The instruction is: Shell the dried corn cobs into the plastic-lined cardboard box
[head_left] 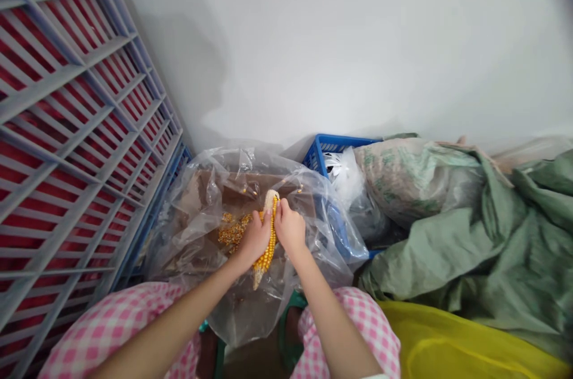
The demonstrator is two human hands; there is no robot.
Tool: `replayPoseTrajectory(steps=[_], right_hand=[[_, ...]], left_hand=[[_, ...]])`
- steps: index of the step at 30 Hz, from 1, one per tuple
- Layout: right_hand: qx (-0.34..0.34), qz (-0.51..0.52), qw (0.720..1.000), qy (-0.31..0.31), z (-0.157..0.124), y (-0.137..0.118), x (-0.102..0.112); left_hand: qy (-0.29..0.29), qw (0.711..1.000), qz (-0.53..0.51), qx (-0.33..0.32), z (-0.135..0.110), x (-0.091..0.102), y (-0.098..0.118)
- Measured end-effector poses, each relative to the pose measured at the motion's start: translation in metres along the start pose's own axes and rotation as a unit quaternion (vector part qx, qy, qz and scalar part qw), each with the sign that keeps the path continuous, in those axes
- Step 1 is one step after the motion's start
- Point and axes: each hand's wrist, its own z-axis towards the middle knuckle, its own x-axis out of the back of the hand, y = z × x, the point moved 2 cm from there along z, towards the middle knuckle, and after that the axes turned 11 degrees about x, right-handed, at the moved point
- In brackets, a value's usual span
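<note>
Both my hands grip one ear of dried corn (268, 247), which slants with its bare pale end up and its tapered tip toward me. My left hand (256, 238) closes round its left side, and my right hand (290, 226) presses on the right side near the upper end. Some rows are stripped to white cob at the top; yellow kernels cover the rest. Below lies a clear plastic bag (192, 242) lining a cardboard box (215, 185). Loose corn kernels (230, 234) form a small pile in it, left of the ear.
A grey slatted plastic crate (85, 62) rises on the left. To the right stand a blue basket (319, 152) with bags, a stuffed woven sack (398, 179), green cloth (470, 236) and yellow mesh material (447, 343). A white wall (335, 39) is behind.
</note>
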Motion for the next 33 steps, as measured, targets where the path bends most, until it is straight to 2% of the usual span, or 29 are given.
replayPoseTrajectory(steps=[7,11,17,21,25,33], right_hand=[[-0.017,-0.04,0.998,-0.041,-0.009,0.001,0.017],[-0.01,-0.044,0.997,-0.054,-0.011,-0.003,0.016],[-0.001,-0.006,0.998,-0.063,-0.009,-0.01,0.011],[0.005,0.035,0.998,-0.059,-0.01,-0.009,0.015],[0.033,0.009,0.997,-0.075,-0.013,-0.007,0.017],[-0.015,0.005,0.999,-0.049,-0.018,-0.008,0.02]], left_hand=[[-0.003,1.0,0.016,-0.015,-0.006,0.001,0.008],[0.006,0.999,0.029,-0.028,-0.005,0.002,0.007],[0.019,0.996,0.088,-0.01,-0.007,0.009,0.011],[0.019,0.997,0.065,-0.028,-0.008,0.01,0.013],[0.007,0.998,0.054,-0.032,-0.007,0.005,0.009],[0.026,0.998,-0.051,-0.036,0.0,0.002,0.007]])
